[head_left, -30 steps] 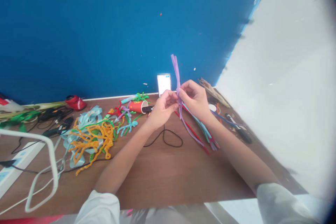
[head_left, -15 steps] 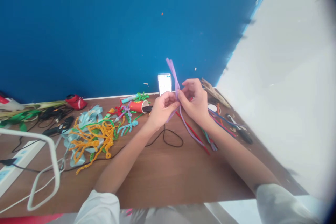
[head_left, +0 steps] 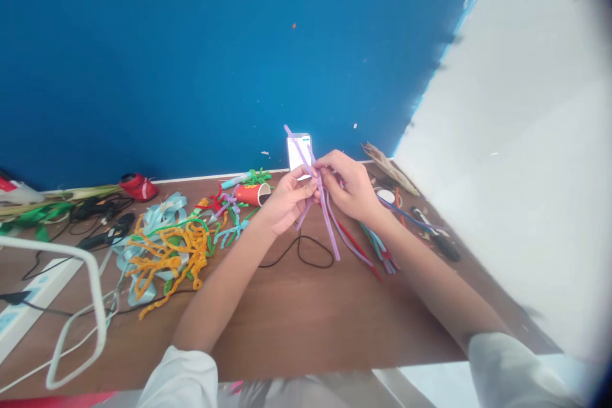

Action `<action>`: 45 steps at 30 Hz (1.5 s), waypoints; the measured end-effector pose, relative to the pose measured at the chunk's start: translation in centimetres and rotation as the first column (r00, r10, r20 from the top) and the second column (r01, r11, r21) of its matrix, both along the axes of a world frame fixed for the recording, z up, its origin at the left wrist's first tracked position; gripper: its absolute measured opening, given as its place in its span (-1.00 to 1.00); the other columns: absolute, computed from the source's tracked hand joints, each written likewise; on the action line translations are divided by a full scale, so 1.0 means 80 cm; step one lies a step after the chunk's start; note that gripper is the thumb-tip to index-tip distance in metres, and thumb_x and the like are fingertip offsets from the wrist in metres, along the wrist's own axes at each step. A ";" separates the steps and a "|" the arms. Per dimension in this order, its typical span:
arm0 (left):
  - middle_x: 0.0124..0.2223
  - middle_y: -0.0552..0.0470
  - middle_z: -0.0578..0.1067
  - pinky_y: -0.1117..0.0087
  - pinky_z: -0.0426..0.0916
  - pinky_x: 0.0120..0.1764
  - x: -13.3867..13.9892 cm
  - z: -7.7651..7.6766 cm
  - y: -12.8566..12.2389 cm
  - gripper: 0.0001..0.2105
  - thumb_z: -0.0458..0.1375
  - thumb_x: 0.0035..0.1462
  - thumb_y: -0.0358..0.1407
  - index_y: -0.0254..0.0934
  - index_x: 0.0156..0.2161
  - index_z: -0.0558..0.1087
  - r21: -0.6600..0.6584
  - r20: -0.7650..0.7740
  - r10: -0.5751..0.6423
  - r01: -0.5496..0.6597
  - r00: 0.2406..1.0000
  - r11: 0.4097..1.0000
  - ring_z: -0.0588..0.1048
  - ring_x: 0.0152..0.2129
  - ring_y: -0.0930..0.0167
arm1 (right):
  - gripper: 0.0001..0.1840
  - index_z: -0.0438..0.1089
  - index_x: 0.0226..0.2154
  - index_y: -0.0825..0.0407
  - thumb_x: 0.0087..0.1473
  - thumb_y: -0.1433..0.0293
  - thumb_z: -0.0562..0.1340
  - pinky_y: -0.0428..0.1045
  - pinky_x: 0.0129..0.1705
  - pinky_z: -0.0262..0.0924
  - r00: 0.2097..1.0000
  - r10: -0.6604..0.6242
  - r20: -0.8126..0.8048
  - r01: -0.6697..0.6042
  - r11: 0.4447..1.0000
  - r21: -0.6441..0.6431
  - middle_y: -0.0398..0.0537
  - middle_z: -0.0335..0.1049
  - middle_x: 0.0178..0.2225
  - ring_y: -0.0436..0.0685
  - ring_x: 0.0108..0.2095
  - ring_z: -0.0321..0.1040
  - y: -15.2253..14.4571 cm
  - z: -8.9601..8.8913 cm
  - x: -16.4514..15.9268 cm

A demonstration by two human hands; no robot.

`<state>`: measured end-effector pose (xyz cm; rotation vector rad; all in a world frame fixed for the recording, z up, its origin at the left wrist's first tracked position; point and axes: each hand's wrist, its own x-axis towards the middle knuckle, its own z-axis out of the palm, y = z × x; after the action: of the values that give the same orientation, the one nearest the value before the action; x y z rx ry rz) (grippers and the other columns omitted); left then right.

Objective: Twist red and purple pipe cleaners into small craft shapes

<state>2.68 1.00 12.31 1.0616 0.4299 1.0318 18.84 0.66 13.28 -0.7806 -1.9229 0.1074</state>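
Note:
Purple pipe cleaners cross between my two hands, above the brown table. My left hand pinches them near their middle, thumb against fingers. Close on its right, my right hand has its fingers bent around the same crossing, thumb and forefinger on the purple strands. Some ends point up in front of a lit phone leaning on the wall; others hang down toward the table. Beneath my right hand and forearm lie more pipe cleaners in red, teal and purple, partly hidden.
Left of my arms lies a heap of orange twisted pipe cleaners with pale blue ribbon. A red paper cup lies on its side behind. A white power strip, a white metal frame and a black cable are also there.
The purple pipe cleaners, bundled upright before, now spread and cross, with one strand swung down toward the table. Both hands have shifted slightly left.

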 end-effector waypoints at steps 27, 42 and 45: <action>-0.37 0.06 0.41 0.51 0.18 -0.44 -0.010 -0.006 0.011 -0.80 0.32 0.04 -0.33 -0.40 -0.31 0.41 -0.103 -0.148 -0.055 0.040 0.987 0.994 0.36 -0.48 0.57 | -0.87 0.33 -0.29 0.06 0.16 0.35 0.13 -0.06 -0.34 -0.02 0.896 0.048 0.441 0.011 0.991 -0.130 -0.07 0.32 -0.32 0.06 -0.34 0.22 -0.005 0.016 0.018; -0.34 0.05 0.42 0.46 0.23 -0.33 -0.012 -0.011 0.015 -0.73 0.27 0.08 -0.18 -0.37 -0.22 0.45 0.108 -0.360 0.089 -0.054 0.929 0.993 0.33 -0.45 0.51 | -0.80 0.32 -0.29 0.05 0.25 0.28 0.10 -0.03 -0.41 -0.12 0.806 -0.073 0.587 0.124 0.991 -0.047 -0.04 0.35 -0.31 0.07 -0.35 0.22 -0.006 0.011 0.014; -0.27 0.01 0.46 0.43 0.26 -0.24 -0.010 -0.014 0.014 -0.76 0.22 0.13 -0.19 -0.34 -0.20 0.44 0.241 -0.429 0.263 -0.171 0.864 0.955 0.39 -0.34 0.44 | -0.81 0.32 -0.27 0.05 0.25 0.28 0.10 -0.04 -0.42 -0.13 0.812 -0.093 0.576 0.148 0.988 -0.050 -0.04 0.37 -0.29 0.07 -0.34 0.24 -0.006 0.009 0.010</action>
<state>1.90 2.10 11.16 1.4678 0.8627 1.0333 19.65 0.18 13.97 -1.0867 -2.4408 -0.1371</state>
